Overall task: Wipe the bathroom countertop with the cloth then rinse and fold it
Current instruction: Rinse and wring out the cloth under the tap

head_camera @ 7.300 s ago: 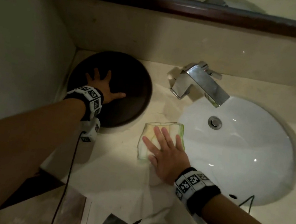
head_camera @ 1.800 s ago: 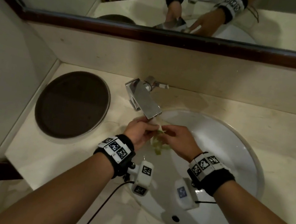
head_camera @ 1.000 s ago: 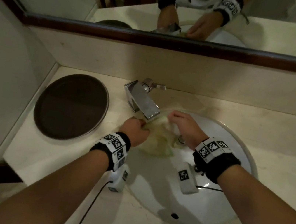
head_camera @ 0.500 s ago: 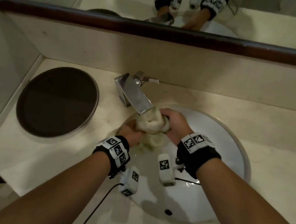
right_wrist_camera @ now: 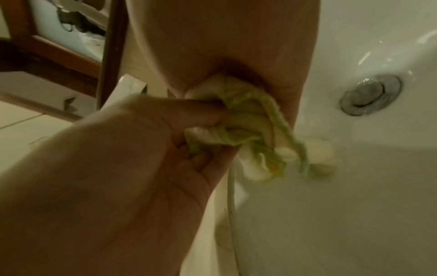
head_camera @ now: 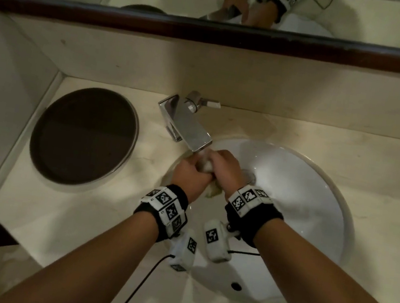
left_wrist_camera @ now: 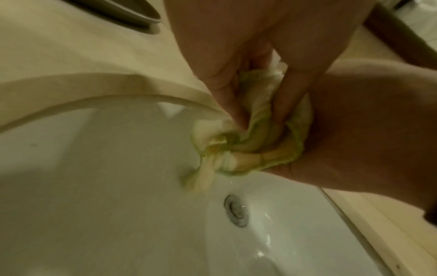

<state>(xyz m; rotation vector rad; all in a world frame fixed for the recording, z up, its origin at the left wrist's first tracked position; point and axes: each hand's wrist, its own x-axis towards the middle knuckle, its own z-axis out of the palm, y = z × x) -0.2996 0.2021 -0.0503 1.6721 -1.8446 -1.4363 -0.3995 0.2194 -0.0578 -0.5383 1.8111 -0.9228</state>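
I had both fists clenched round the cloth (left_wrist_camera: 250, 142), my left hand (head_camera: 191, 176) and right hand (head_camera: 224, 172) pressed together, bunching it under the tap (head_camera: 187, 125) over the sink (head_camera: 317, 196). Judging by that, wiping the countertop (head_camera: 94, 213) was finished, the rinse was under way, and folding was not yet done.

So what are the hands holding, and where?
Both hands grip the cloth, bunched into a wad over the sink: the left hand and right hand squeeze its middle, loose ends dangling.
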